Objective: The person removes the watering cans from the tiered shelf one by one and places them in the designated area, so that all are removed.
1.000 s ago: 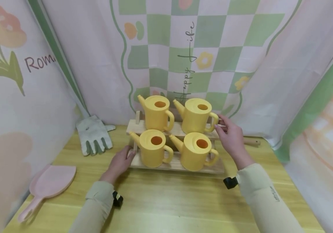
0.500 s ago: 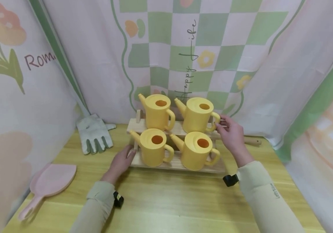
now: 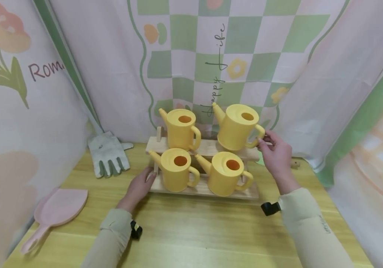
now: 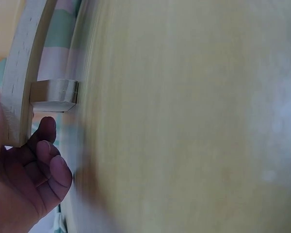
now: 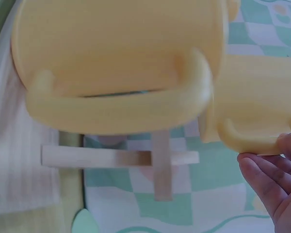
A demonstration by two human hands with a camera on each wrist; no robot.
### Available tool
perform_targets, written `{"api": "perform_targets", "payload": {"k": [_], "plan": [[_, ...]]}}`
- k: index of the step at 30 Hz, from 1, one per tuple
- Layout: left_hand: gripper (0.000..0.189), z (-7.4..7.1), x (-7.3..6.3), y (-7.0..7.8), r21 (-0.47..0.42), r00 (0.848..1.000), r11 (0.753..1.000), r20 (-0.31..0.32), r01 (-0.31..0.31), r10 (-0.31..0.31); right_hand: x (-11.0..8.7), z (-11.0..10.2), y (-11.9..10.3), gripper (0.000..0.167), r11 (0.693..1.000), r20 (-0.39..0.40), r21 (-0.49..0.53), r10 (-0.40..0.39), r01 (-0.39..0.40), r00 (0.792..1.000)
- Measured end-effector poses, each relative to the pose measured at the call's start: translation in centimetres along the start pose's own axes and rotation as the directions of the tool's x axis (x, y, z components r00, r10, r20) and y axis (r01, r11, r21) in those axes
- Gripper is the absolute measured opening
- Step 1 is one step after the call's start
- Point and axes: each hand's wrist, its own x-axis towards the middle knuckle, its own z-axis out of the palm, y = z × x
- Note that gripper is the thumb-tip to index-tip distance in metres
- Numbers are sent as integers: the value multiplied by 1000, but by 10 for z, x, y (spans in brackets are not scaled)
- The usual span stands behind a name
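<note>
Yellow watering cans stand on a two-tier wooden stand (image 3: 208,146). My right hand (image 3: 278,156) pinches the handle of the rear right watering can (image 3: 235,130), which sits raised a little and slightly tilted above the upper tier. In the right wrist view, thumb and fingers meet at the bottom of that handle. The left hand (image 3: 139,187) grips the left end of the stand's lower tier; the left wrist view shows its fingers (image 4: 60,177) curled under the board. Beside the held can is the rear left can (image 3: 179,134). On the lower tier are the front left can (image 3: 174,175) and front right can (image 3: 225,178).
A grey-white work glove (image 3: 108,152) lies at the back left of the table (image 3: 191,230). Nearer is a pink dustpan (image 3: 61,208). Behind the right hand, a wooden handle end (image 3: 295,163) and a light green piece (image 3: 260,158) show. Printed curtains close off the back and sides.
My right hand has moved right and slightly up, and the rear right watering can has come up off the upper tier with it. The left hand keeps its grip on the stand.
</note>
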Motion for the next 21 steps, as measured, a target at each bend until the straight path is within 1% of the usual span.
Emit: {"api": "perform_targets", "payload": {"k": [4, 10, 15, 21], "plan": [[57, 0, -1, 1, -5, 1000, 1000, 8, 18, -18, -3, -12, -3, 34, 1000, -28, 13, 2, -1, 1000], [56, -1, -2, 3, -1, 1000, 1000, 8, 26, -26, -12, -33, -2, 36, 1000, -35, 15, 5, -5, 999], [58, 0, -1, 2, 4, 1000, 1000, 10, 19, -19, -23, -51, 2, 36, 999, -56, 33, 37, -35, 998], [56, 0, -2, 1, 2, 1000, 1000, -2, 16, -16, -34, -75, 13, 37, 997, -91, 8, 72, -72, 993]]}}
